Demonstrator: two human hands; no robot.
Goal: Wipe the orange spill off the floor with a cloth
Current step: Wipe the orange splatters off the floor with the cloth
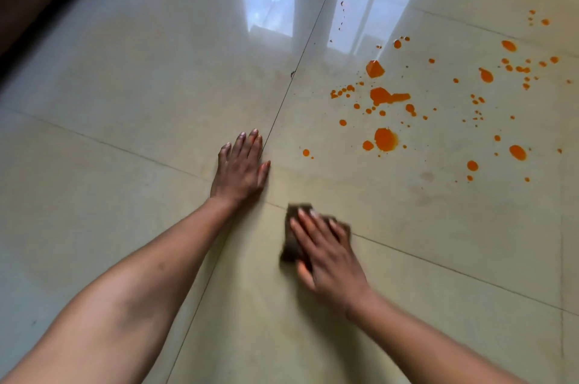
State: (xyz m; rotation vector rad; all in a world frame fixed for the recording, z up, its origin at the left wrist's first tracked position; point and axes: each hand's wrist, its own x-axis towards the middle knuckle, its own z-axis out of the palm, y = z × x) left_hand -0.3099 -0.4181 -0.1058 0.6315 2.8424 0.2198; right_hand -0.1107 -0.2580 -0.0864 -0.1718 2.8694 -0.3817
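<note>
— Down low on the floor, under the right hand: a dark cloth. Pressed flat, fingers straight on top, no grab round it.

— And the left hand?

— Flat on the floor too, fingers out, holding nothing. Just there to lean on, most likely.

— And the orange spill?

— Up ahead and off to the right, well apart from the cloth. Lots of blobs and tiny dots, not yet wiped.

— Hard to push, that cloth?

— Probably not. Looks small, soft and light. Likely to slide fast on such a shiny floor, and to bunch up if pushed by one edge.

— So where to hold?

— Best right on the middle, palm down, fingers spread wide. A bit blurry there, so hard to tell how thick.
</note>
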